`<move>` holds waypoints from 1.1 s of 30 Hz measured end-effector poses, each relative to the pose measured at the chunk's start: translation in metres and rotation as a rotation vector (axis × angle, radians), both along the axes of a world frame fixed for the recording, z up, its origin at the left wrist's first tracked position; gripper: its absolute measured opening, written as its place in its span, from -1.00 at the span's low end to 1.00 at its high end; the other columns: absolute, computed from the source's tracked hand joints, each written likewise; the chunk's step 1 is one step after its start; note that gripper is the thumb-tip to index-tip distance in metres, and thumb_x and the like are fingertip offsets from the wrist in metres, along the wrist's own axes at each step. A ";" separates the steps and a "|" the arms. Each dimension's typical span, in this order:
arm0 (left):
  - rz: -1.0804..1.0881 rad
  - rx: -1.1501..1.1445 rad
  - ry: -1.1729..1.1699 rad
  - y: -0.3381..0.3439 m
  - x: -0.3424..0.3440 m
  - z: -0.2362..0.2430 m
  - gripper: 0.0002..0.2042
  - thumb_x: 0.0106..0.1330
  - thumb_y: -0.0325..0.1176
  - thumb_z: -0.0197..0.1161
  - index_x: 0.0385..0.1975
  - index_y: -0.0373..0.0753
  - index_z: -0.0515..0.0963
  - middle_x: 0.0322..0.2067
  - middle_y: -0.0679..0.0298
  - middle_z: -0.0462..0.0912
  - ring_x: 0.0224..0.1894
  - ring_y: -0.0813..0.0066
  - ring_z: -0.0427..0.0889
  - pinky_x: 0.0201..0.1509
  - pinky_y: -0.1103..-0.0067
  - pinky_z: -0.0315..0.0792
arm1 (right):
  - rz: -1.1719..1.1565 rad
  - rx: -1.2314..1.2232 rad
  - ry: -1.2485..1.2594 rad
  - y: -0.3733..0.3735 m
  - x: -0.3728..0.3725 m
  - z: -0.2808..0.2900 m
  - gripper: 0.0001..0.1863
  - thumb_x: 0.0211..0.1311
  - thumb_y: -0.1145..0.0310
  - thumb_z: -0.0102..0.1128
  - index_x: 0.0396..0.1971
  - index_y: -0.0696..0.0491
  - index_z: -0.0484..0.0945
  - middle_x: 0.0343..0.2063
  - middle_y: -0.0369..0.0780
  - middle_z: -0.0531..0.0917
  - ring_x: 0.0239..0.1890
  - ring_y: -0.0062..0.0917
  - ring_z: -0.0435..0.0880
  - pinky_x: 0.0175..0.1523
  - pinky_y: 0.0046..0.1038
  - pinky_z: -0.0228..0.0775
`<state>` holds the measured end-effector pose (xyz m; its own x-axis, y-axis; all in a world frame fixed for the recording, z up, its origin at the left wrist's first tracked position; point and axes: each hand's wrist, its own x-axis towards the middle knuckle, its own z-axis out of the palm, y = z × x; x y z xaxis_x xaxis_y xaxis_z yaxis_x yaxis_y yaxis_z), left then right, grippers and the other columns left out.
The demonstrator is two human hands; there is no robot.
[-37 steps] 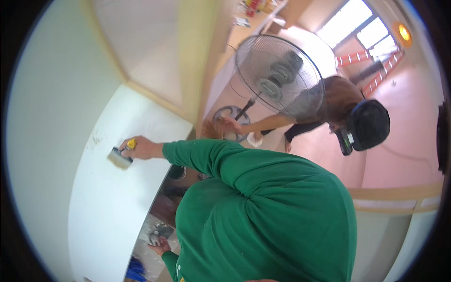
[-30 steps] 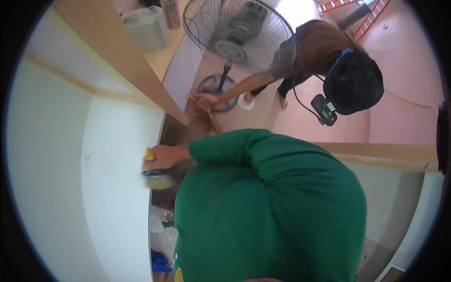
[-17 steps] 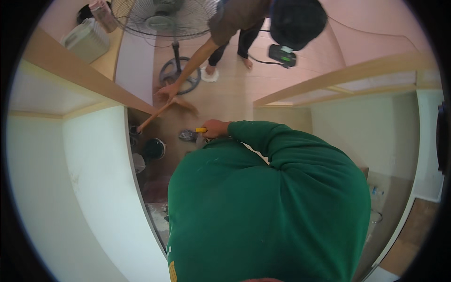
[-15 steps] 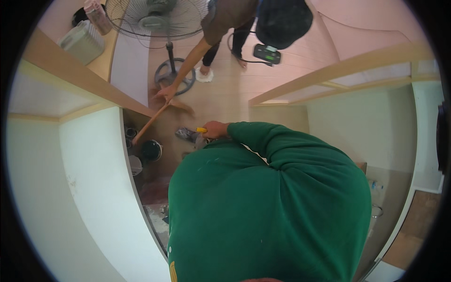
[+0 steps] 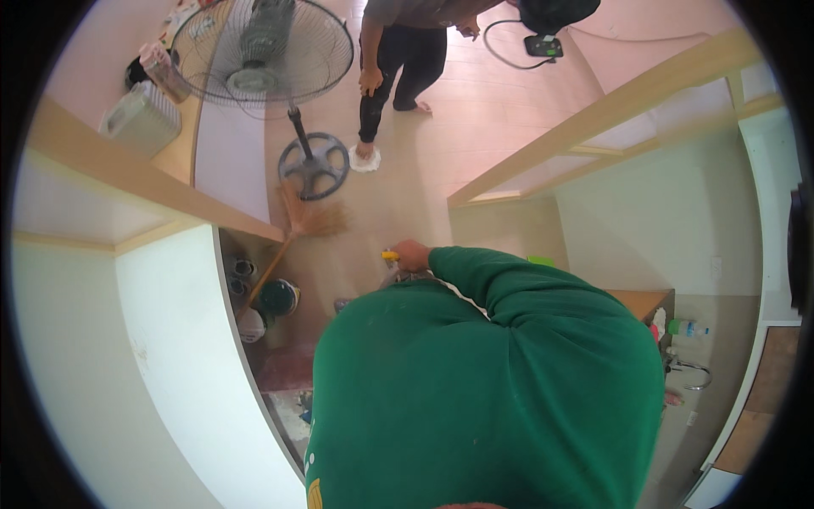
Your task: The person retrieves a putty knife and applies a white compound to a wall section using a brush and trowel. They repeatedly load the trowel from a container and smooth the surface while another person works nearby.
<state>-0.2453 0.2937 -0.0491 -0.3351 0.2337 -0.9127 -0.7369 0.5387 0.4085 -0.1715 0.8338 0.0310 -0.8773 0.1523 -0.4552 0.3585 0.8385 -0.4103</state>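
hand: right hand (image 5: 413,254) mid-frame, closed round a yellow-handled tool (image 5: 390,254); handle end pokes left
left hand: not showing
wall: white wall (image 5: 182,356) lower left, well apart

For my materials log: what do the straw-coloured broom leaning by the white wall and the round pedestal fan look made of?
The broom looks like dried grass or straw bristles, matt and frayed, on a plain wooden stick. The fan seems to have a thin metal wire cage, a dark pole and a spoked round base, probably metal or plastic.

A home under renovation: bare wooden framing (image 5: 593,110), paint cans (image 5: 278,297), broom (image 5: 297,233).
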 end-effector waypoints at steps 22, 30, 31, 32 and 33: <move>-0.693 0.074 0.228 0.232 -0.066 0.077 -0.51 0.40 0.00 0.11 0.18 -0.20 0.45 0.11 0.12 0.58 0.06 0.38 0.54 0.18 0.35 0.41 | -0.196 -0.510 -0.197 0.186 0.037 -0.011 -0.70 0.16 0.16 0.35 -0.34 0.11 0.74 -0.43 -0.17 0.76 -0.52 -0.42 0.72 -0.32 -0.36 0.58; -0.824 0.187 0.279 0.295 -0.146 0.090 -0.55 0.41 -0.04 0.11 0.13 -0.24 0.52 0.05 0.10 0.65 0.02 0.41 0.57 0.16 0.39 0.42 | -0.311 -0.507 -0.574 0.199 -0.049 0.084 -0.57 0.24 0.03 0.33 -0.23 0.14 0.75 -0.40 -0.25 0.77 -0.59 -0.60 0.61 -0.43 -0.47 0.49; -0.854 0.209 0.286 0.303 -0.161 0.091 -0.55 0.41 -0.04 0.11 0.12 -0.24 0.53 0.05 0.10 0.66 0.01 0.41 0.58 0.15 0.40 0.42 | -0.329 -0.514 -0.582 0.204 -0.059 0.092 -0.57 0.24 0.02 0.32 -0.24 0.15 0.75 -0.41 -0.24 0.77 -0.61 -0.60 0.59 -0.44 -0.48 0.47; -0.891 0.245 0.299 0.318 -0.177 0.091 -0.55 0.41 -0.05 0.11 0.11 -0.25 0.54 0.04 0.10 0.67 0.01 0.42 0.58 0.15 0.40 0.42 | -0.347 -0.510 -0.593 0.213 -0.066 0.102 -0.56 0.24 0.01 0.31 -0.24 0.15 0.75 -0.42 -0.24 0.77 -0.62 -0.61 0.56 -0.45 -0.48 0.46; -0.933 0.278 0.309 0.327 -0.194 0.093 -0.56 0.41 -0.05 0.11 0.11 -0.25 0.55 0.03 0.09 0.68 0.00 0.42 0.59 0.15 0.41 0.42 | -0.363 -0.506 -0.604 0.222 -0.074 0.109 -0.56 0.24 0.01 0.30 -0.25 0.15 0.76 -0.43 -0.23 0.77 -0.63 -0.61 0.54 -0.46 -0.48 0.45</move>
<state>-0.4392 0.6211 0.0443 -0.1225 0.7121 -0.6913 0.0867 0.7015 0.7073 -0.2455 1.0558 0.1396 -0.3995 0.0290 -0.9163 0.8455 0.3979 -0.3561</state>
